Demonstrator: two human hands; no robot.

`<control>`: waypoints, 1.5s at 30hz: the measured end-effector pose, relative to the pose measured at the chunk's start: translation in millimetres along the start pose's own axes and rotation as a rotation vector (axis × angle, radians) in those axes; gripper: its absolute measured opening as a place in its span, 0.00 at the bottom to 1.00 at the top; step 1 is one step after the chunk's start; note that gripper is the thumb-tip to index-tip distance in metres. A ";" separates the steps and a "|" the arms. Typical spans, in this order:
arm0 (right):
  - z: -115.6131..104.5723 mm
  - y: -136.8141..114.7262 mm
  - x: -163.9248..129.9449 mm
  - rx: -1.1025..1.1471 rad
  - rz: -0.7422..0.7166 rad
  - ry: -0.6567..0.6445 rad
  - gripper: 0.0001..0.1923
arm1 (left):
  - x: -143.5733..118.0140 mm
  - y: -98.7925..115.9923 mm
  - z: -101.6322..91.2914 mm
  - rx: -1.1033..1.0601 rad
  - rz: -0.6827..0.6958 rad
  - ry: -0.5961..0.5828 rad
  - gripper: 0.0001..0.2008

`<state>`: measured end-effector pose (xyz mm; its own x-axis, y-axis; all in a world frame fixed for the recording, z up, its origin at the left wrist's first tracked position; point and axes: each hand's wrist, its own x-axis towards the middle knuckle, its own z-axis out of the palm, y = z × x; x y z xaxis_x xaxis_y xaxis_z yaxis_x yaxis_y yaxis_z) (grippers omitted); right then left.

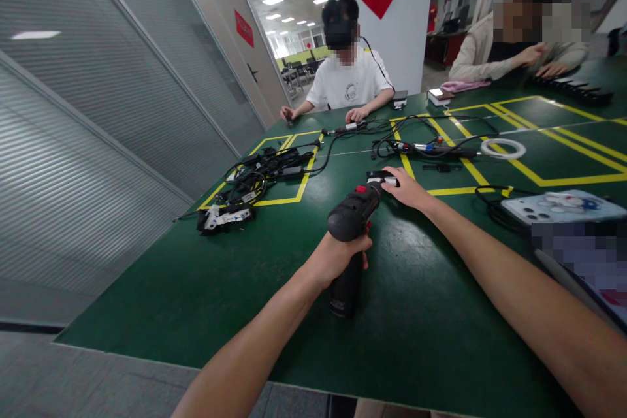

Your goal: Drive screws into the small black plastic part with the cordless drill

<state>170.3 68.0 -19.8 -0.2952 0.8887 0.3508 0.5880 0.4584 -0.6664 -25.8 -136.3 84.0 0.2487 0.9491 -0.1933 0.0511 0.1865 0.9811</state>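
Note:
A black cordless drill (350,215) with a red button on top is gripped by my left hand (340,258), its fingers wrapped round the handle. The drill's front end points away from me, toward a small black and white part (382,178) on the green table (274,281). My right hand (404,188) holds that part from the right side, fingers closed on its edge. Where the drill's tip meets the part is hidden behind the drill body, so I cannot tell whether they touch.
Left lies a heap of black cables and devices (269,170) inside yellow tape. More cables and a tool (426,148) lie beyond my right hand, beside a white ring (503,148). A phone (563,207) rests at right. Two people sit across the table.

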 end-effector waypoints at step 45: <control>1.0 -0.8 -0.7 0.014 -0.004 0.024 0.23 | 0.6 -1.4 -3.7 -0.004 -0.004 -0.015 0.12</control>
<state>169.3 67.0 -20.1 -0.2791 0.8864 0.3692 0.5764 0.4622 -0.6739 -29.3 -135.0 82.5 0.2625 0.9446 -0.1971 0.0484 0.1911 0.9804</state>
